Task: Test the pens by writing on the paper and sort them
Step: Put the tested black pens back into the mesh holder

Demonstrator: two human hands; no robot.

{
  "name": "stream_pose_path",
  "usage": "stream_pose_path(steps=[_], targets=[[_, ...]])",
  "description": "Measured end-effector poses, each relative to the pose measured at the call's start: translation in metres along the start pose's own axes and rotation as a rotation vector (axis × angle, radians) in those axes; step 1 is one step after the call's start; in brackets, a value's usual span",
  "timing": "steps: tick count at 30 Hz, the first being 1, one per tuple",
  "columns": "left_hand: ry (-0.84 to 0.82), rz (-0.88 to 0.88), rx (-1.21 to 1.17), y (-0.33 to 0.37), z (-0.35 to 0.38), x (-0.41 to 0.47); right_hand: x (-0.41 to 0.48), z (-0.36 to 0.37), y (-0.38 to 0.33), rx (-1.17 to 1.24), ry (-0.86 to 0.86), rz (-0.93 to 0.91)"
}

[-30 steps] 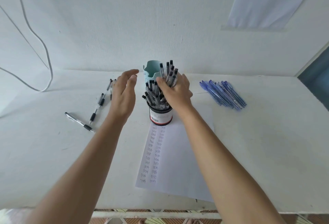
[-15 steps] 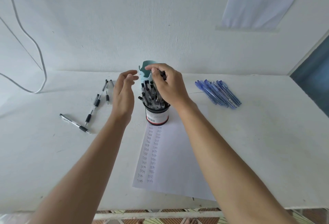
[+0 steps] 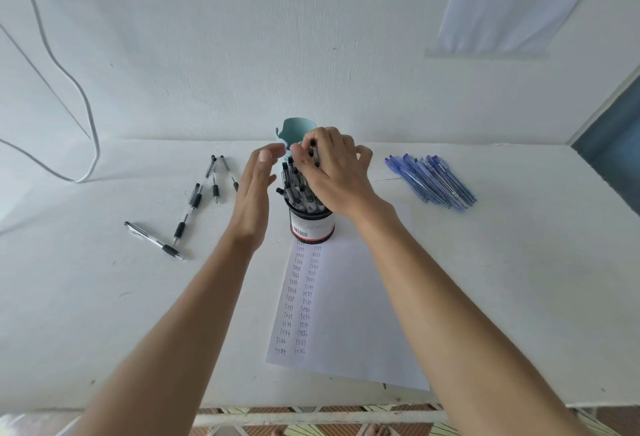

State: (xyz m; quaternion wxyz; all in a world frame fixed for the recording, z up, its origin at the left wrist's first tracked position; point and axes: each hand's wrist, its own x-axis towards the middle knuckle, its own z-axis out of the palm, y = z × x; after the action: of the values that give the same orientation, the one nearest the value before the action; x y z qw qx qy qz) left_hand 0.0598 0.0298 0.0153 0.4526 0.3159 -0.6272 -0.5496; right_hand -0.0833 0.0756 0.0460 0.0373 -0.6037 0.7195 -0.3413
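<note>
White wall (image 3: 242,37), pale hanging cloth (image 3: 512,2), white table (image 3: 519,279), daylight

The right hand (image 3: 332,172), curled round the pens (image 3: 294,186), hides their tops, and the cup (image 3: 311,224) label is unreadably small.

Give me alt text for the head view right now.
The right hand pinches a black pen among those standing in the cup on the paper, while the open left hand hovers beside it. Loose black pens lie to the left, blue pens to the right.
</note>
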Motion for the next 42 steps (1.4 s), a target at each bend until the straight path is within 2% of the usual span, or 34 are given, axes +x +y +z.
stream_pose_path(steps=[2,4,6,8,10,13,14,17,20,23,25,30,34,37,40,42], targets=[[-0.119,0.052,0.036,-0.001,-0.001,-0.001,-0.005,-0.010,0.008,0.207,-0.131,-0.021],[-0.198,0.055,0.135,0.000,0.001,0.001,-0.011,-0.010,0.015,0.612,-0.144,-0.061],[-0.232,0.032,0.244,-0.001,0.003,0.004,-0.016,-0.006,0.023,1.041,-0.038,0.060],[-0.230,0.013,0.318,-0.005,0.006,0.007,-0.025,-0.005,0.033,1.209,0.021,0.235],[-0.209,-0.009,0.329,-0.009,0.008,0.008,-0.036,0.003,0.050,1.096,-0.099,0.302],[-0.125,-0.021,0.343,-0.009,0.011,0.009,-0.049,0.030,0.072,0.822,-0.429,0.268],[-0.092,-0.012,0.340,-0.008,0.014,0.009,-0.052,0.037,0.074,0.753,-0.463,0.274],[0.074,0.063,0.434,-0.004,0.034,0.004,-0.052,0.042,0.071,0.604,-0.361,0.323],[0.202,0.148,0.500,-0.003,0.046,-0.004,-0.049,0.042,0.069,0.566,-0.344,0.324],[0.099,0.214,0.492,-0.008,0.037,-0.004,-0.046,0.046,0.071,0.556,-0.335,0.307],[0.017,0.170,0.423,-0.007,0.031,-0.004,-0.047,0.047,0.073,0.599,-0.318,0.318],[0.162,0.139,0.535,0.002,0.032,-0.003,-0.049,0.046,0.074,0.639,-0.303,0.319],[0.204,0.369,0.631,0.000,0.033,-0.004,-0.047,0.046,0.073,0.652,-0.308,0.311],[0.123,0.508,0.691,0.010,0.035,0.002,-0.046,0.045,0.073,0.675,-0.307,0.302],[-0.052,0.515,0.833,0.019,0.039,0.012,-0.046,0.047,0.075,0.682,-0.299,0.300],[-0.097,0.509,0.922,0.020,0.041,0.014,-0.046,0.049,0.076,0.679,-0.304,0.300]])
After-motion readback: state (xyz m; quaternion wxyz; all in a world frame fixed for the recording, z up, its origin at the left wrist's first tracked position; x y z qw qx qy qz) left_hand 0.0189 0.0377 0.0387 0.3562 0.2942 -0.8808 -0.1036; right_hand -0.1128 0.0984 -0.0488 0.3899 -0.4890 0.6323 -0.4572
